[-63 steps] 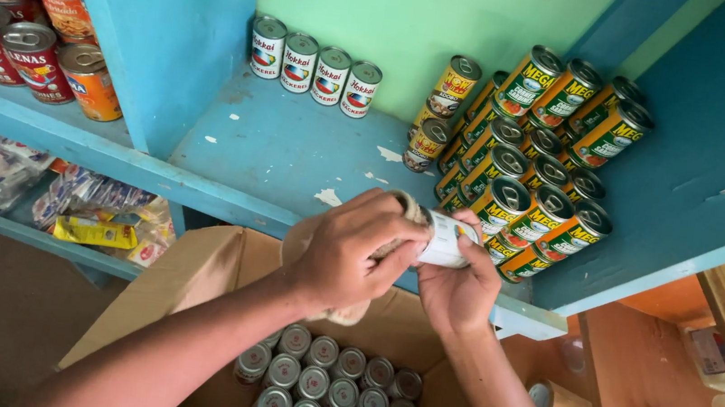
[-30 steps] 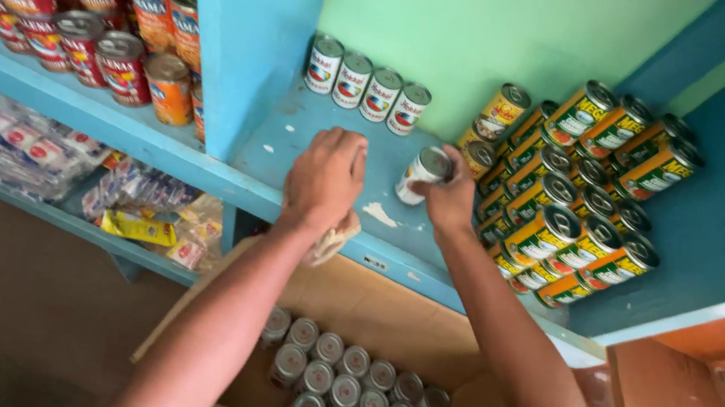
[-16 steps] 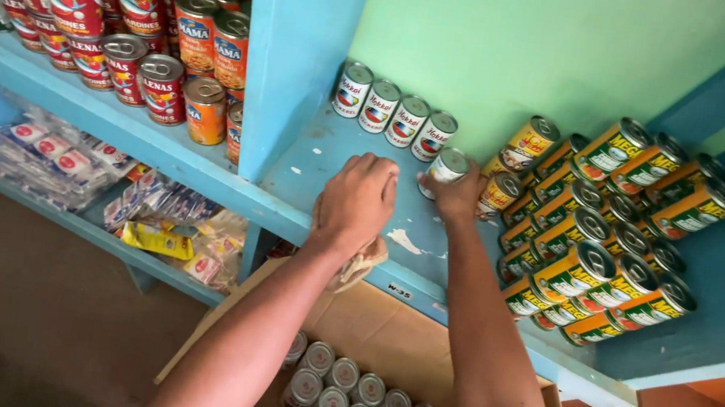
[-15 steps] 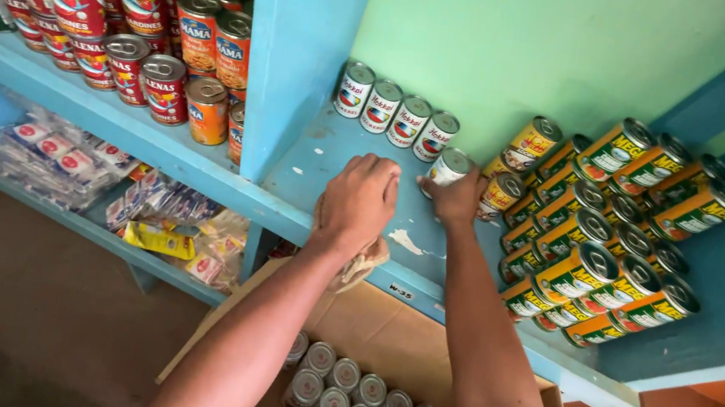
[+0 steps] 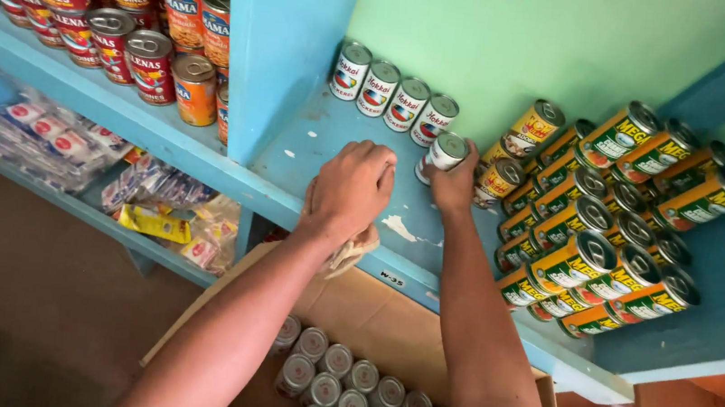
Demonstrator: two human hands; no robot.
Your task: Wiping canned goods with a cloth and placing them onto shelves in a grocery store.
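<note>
The white-labelled can [image 5: 443, 154] now stands on the blue shelf [image 5: 314, 148], at the right end of a row of 4 matching cans [image 5: 383, 99] — about 2 seconds ago we held it out in front of the shelf edge, wiping it. Our right hand [image 5: 454, 179] is closed around its lower side, fingers wrapped and not yet released, so the can looks placed but not let go. Our left hand [image 5: 350, 189] has moved onto the shelf too, curled loosely over a beige cloth [image 5: 350, 252] whose end hangs off the shelf edge. To the right lies a stack of green-and-yellow cans [image 5: 598, 253]; below, an open cardboard box [image 5: 373, 309] holds more silver-topped cans [image 5: 349, 402] — the next ones within reach.
</note>
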